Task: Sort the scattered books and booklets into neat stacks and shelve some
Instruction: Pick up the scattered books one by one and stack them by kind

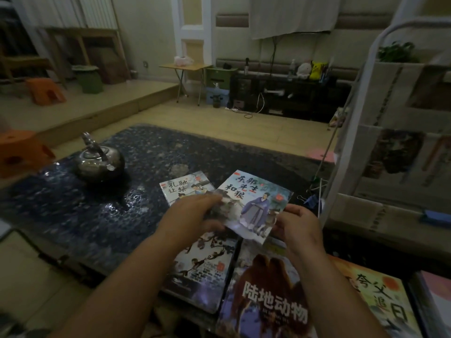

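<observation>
Near edge, centre: camel book point(266, 289), flat, cover up. To its R, partly hidden by the R forearm: sun book point(380, 296), also flat. To its L, just beside it: monkey book point(205, 262), flat, its far end under the L hand.

Mid: L hand point(192, 213), fingers curled over the L edge of the robed-man booklet point(258, 201) and gripping it. R hand point(300, 225) pinches the booklet's near R edge, thumb on the cover. The booklet sits btwn both hands, cover up, turned a little clockwise. Its near corner overlaps the far ends of the monkey and camel books; whether it touches them can't be told.

Just behind: second booklet point(180, 189), flat on the table point(73, 211), its R part covered by the held one.

Farther L: kettle point(100, 162), upright, well apart from the books.

R side: white rack point(353, 118) w/ booklets in its pockets. L edge: orange stool point(19, 152).

Far wall: folding table point(183, 67); plush toys point(310, 69) on a dark cabinet.
</observation>
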Demonstrator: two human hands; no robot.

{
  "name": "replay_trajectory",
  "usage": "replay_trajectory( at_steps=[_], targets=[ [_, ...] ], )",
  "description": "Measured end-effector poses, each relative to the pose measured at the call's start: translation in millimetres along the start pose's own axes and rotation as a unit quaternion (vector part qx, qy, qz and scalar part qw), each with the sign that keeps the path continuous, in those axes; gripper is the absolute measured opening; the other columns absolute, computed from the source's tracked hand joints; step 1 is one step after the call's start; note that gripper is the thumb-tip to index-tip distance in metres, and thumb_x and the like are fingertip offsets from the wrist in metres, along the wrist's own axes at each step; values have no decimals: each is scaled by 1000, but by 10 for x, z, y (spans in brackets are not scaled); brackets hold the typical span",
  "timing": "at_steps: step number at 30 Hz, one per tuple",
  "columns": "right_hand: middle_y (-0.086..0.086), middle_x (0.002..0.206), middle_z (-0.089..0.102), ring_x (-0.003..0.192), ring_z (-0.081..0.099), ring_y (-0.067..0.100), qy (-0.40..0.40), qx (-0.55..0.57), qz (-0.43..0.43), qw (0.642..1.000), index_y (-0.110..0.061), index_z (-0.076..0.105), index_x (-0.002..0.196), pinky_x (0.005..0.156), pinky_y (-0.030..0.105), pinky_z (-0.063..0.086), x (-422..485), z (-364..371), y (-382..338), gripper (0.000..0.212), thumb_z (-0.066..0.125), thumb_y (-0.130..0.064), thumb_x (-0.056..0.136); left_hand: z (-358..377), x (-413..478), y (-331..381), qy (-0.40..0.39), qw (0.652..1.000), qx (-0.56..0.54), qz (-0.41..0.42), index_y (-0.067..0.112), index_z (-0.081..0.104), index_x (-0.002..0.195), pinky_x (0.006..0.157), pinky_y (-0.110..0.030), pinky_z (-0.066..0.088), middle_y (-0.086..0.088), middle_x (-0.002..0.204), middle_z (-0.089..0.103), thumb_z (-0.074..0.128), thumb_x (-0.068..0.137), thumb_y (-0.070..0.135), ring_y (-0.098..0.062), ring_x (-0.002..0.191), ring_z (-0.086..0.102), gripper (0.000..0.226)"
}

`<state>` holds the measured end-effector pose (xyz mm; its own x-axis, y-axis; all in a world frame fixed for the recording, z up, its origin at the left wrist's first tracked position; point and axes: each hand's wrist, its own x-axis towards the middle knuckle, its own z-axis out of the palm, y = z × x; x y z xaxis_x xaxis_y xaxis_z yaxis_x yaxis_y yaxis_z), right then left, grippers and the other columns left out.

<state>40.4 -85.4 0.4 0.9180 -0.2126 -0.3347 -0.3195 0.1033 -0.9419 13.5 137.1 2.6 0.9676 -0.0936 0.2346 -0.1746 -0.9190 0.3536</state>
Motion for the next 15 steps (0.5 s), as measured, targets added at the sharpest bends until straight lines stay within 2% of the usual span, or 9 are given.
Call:
replay_trajectory(
  at_steps=[3, 5, 6, 8, 10, 13, 15],
  targets=[
    [18, 100, 69, 89, 71, 34, 0, 12, 15, 1000, -14, 61, 104, 77, 53, 60, 19, 14, 24, 25, 60, 3, 86, -42, 31, -80, -54, 971, -217, -80, 43, 35, 145, 107, -34, 40, 11, 138, 50, 68, 89, 21, -11, 124, 48, 69],
    [17, 100, 69, 89, 71, 35, 5, 4, 10, 1000, -11, 62, 112, 76, 53, 60, 47, 43, 62, 31, 60, 3, 85, -49, 57, -110, -100, 956, -255, -100, 43, 42, 141, 105, -32, 41, 10, 138, 46, 64, 87, 5, -14, 125, 46, 70],
    [15, 98, 70, 87, 72, 33, 6, -5, 10, 1000, -12, 63, 112, 75, 52, 60, 32, 62, 68, 31, 60, 2, 85, -53, 69, -111, -101, 946, -280, -127, 40, 47, 138, 99, -30, 45, 7, 134, 49, 59, 86, 0, -16, 119, 50, 67],
    [10, 92, 72, 81, 73, 28, -2, -34, 10, 999, -16, 66, 102, 72, 48, 61, -19, 99, 77, 24, 60, 1, 86, -81, 105, -86, -49, 913, -351, -200, 27, 57, 133, 83, -25, 49, 3, 121, 57, 53, 86, -3, -13, 101, 58, 56],
    [7, 88, 72, 77, 73, 25, -21, -67, 10, 997, -18, 66, 96, 68, 44, 62, -63, 135, 104, 21, 59, 0, 88, -89, 144, -103, 10, 890, -378, -255, 18, 68, 118, 75, -24, 49, 2, 107, 64, 50, 88, 0, -12, 91, 60, 39],
    [8, 87, 72, 77, 73, 25, -55, -105, 2, 993, -17, 66, 96, 71, 46, 62, -115, 203, 166, 22, 57, 1, 89, -58, 162, -214, 55, 877, -367, -305, 20, 73, 97, 70, -28, 56, -5, 95, 70, 58, 90, 7, -14, 78, 66, 21],
    [7, 89, 70, 80, 72, 26, -75, -147, -11, 986, -19, 63, 96, 76, 49, 60, -138, 245, 218, 22, 55, 1, 90, -63, 150, -274, 56, 873, -362, -322, 17, 72, 93, 56, -24, 55, -10, 87, 71, 63, 87, 3, -13, 62, 67, 18]
  ],
)
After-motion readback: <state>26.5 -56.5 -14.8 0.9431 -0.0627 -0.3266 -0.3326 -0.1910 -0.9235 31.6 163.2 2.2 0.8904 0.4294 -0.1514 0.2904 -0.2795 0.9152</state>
